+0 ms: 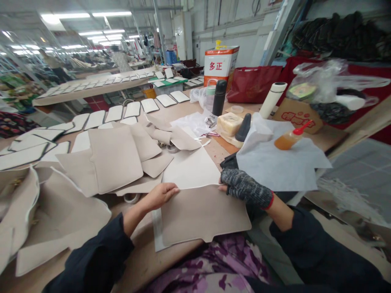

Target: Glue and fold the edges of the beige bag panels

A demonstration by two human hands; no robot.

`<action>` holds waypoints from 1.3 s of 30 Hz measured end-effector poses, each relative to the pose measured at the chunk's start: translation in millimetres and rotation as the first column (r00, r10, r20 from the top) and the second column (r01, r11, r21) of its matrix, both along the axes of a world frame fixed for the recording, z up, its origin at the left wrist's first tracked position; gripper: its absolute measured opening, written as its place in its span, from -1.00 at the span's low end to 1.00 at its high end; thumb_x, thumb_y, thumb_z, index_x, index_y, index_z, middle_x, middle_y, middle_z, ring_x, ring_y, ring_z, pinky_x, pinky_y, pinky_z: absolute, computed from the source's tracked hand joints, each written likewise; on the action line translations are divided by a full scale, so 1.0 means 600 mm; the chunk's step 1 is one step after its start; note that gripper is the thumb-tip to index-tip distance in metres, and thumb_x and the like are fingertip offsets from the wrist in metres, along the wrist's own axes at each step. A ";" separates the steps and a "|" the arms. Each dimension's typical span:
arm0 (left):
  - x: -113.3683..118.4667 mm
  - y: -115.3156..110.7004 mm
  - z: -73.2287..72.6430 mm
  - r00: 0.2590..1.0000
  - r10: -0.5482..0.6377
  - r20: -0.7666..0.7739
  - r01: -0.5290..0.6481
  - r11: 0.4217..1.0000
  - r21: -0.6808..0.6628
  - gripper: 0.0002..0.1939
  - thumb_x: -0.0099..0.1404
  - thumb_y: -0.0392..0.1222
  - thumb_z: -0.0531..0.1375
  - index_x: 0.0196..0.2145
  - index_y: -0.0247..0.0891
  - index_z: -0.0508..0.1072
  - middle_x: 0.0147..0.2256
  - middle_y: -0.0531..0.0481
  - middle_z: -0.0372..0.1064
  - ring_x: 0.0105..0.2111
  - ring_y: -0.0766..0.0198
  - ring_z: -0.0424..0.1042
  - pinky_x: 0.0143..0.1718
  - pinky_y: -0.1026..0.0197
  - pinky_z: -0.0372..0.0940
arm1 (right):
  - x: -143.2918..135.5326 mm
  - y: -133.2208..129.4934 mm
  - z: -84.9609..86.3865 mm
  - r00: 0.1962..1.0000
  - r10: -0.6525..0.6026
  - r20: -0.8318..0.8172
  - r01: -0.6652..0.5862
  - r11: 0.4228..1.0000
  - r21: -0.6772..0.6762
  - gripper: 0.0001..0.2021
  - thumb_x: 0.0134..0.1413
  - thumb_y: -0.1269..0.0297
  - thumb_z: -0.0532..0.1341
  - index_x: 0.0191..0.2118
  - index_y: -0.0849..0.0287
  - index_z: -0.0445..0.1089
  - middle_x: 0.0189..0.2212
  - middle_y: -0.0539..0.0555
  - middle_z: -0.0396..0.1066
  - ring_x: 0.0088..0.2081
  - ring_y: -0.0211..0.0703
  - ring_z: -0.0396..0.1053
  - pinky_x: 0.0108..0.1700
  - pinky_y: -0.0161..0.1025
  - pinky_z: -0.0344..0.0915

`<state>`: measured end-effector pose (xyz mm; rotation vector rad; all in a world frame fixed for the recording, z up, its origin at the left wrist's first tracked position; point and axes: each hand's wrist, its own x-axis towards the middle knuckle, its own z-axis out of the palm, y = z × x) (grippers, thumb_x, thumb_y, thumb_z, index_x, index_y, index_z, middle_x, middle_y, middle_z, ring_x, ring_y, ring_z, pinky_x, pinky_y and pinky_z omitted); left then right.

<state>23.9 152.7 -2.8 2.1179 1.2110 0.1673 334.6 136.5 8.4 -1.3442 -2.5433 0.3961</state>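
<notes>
A purple patterned lap [214,264] sits closest, at the table's near edge. Just above it lies a beige panel [201,215] on a white sheet [191,169], partly overhanging the table [146,260]. The bare left hand [160,195] pinches the panel's upper left edge; the right hand [244,185] (in a dark knitted fingerless glove) presses its upper right corner, fingers flat. A stack of beige pieces [116,158] lies to the left. Further right, a glue bottle [288,140] with a red nozzle rests on white paper [281,162].
</notes>
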 end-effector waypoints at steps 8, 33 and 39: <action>0.067 -0.028 0.033 0.977 -0.170 -0.128 0.207 0.895 0.395 -0.67 0.34 -0.07 -0.03 -0.09 -0.23 0.40 -0.22 -0.10 0.44 -0.23 0.20 0.39 -0.18 0.22 0.23 | -0.019 -0.020 -0.011 0.863 -0.095 -0.496 -0.115 0.920 -0.375 -0.74 0.13 0.14 0.07 -0.38 0.20 0.37 -0.44 0.03 0.39 -0.39 -0.19 0.33 -0.30 -0.27 0.25; 0.163 -0.057 -0.002 0.973 -0.164 -0.161 0.223 0.837 0.500 -0.69 0.36 -0.13 -0.08 -0.39 -0.28 0.37 -0.44 0.00 0.42 -0.44 0.30 0.37 -0.43 0.30 0.19 | -0.048 -0.068 -0.063 0.625 -0.552 -0.552 0.119 0.766 -0.632 -0.59 0.01 -0.12 0.05 -0.45 0.15 0.37 -0.39 0.11 0.44 -0.31 -0.05 0.37 -0.21 -0.12 0.32; 0.171 -0.073 -0.005 0.950 -0.228 -0.214 0.310 0.783 0.540 -0.63 0.35 -0.05 -0.06 -0.47 -0.27 0.36 -0.52 -0.01 0.40 -0.50 0.28 0.37 -0.53 0.30 0.14 | -0.023 -0.116 -0.040 0.798 -0.355 -0.487 0.060 0.851 -0.521 -0.69 0.00 -0.02 0.12 -0.34 0.10 0.44 -0.34 0.07 0.47 -0.26 -0.05 0.39 -0.15 -0.17 0.35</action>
